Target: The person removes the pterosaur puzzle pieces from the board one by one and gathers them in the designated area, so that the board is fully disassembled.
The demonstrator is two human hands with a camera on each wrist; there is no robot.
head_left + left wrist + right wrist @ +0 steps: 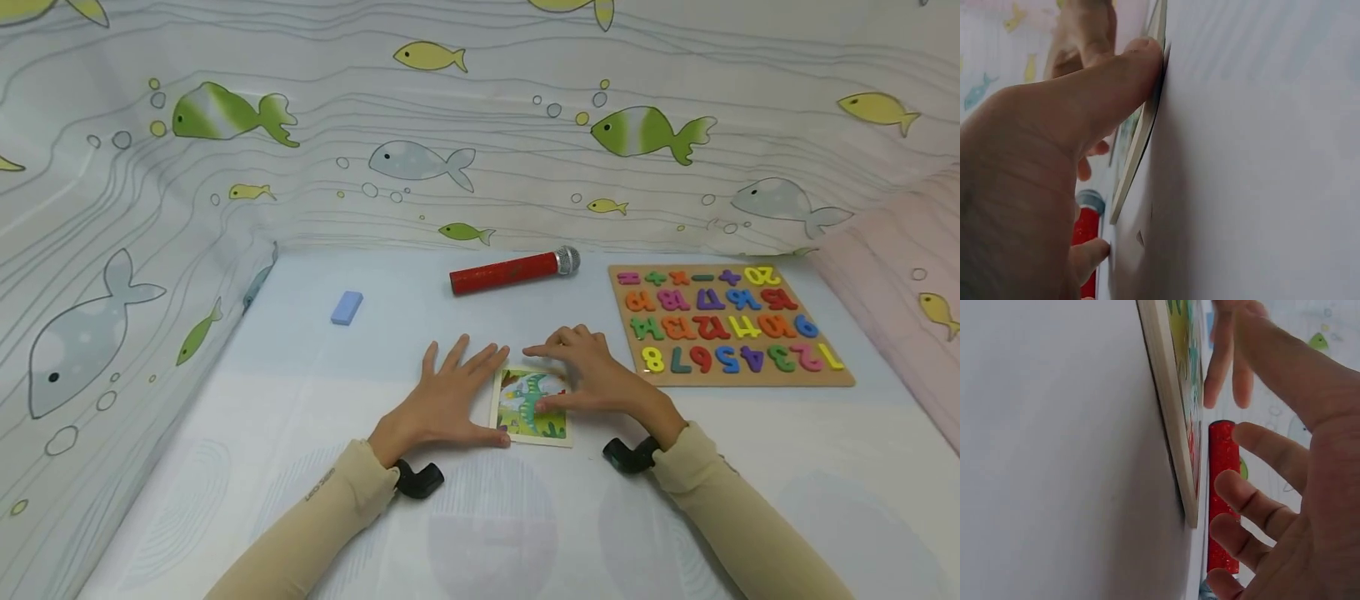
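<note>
A small square wooden picture puzzle [517, 417] with a green dinosaur lies flat on the table. My left hand [442, 400] is spread at its left side, palm down. In the left wrist view the left thumb [1138, 59] touches the edge of the puzzle [1135, 153]. Over its right side hovers my right hand [600, 375], fingers gently bent and apart, the thumb above the picture. The right wrist view shows nothing between the right fingers [1272, 450], and the puzzle's pale edge [1175, 425] stands beside them.
A red microphone [506, 273] with a silver head lies behind the hands. At the right is a wooden number board [750, 379] with colourful digits. A blue block [347, 307] sits at the back left. Fish-printed cloth [510, 125] walls the table's back and sides.
</note>
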